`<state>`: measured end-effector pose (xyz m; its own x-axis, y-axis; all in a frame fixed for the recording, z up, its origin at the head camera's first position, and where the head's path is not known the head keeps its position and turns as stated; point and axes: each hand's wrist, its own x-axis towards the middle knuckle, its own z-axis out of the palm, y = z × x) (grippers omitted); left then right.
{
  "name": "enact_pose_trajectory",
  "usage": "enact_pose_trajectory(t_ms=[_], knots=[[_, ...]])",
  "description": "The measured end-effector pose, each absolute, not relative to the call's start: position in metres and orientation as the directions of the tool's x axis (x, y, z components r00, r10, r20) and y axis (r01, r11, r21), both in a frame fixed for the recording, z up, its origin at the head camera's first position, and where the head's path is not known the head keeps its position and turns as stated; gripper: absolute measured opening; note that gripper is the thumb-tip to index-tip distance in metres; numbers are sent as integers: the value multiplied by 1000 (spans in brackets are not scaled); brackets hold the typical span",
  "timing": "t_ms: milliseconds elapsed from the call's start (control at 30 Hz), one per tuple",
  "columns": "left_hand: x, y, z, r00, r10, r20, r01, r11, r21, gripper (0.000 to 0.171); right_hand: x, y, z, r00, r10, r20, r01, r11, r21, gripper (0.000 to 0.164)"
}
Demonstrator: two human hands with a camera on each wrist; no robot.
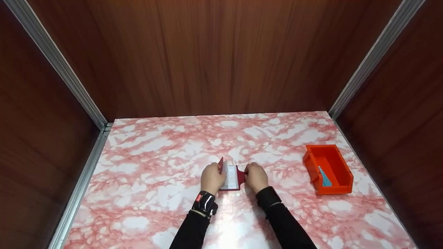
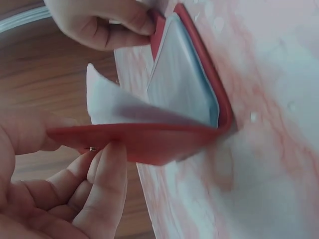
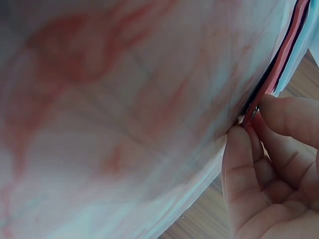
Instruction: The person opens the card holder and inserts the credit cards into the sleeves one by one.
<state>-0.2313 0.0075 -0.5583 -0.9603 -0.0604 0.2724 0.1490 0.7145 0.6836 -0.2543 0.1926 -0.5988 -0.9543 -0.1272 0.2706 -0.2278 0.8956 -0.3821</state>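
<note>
A dark red card holder (image 1: 240,177) with clear plastic sleeves (image 2: 182,74) lies partly unfolded on the table. My left hand (image 1: 212,178) pinches its raised front cover (image 2: 144,139) between thumb and fingers. One sleeve stands lifted beside that cover, while the others lie over the back cover. On the other side, my right hand (image 1: 256,177) pinches the closing flap (image 3: 274,77) near a small metal snap, low over the tabletop. The right fingertips are partly hidden in the head view.
An orange bin (image 1: 313,159) stands at the right of the pink-and-white marbled table (image 1: 148,166), with a flat blue piece (image 1: 324,177) inside. Brown wood-grain panels (image 1: 214,62) and metal corner posts (image 1: 62,69) enclose the back and sides.
</note>
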Motion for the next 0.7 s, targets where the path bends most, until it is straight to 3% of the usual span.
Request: enact_pose_trajectory(t_ms=[433,700], knots=[[-230,-18,-562,-961,-109,253,117,672,732,3,-254,193,-598,-956,-130,263,-229,893,-388,18],[-231,-33,-570,-962,-143,231,77,672,736,10,-254,192,-598,-952,-131,277,-235,892,-387,18]])
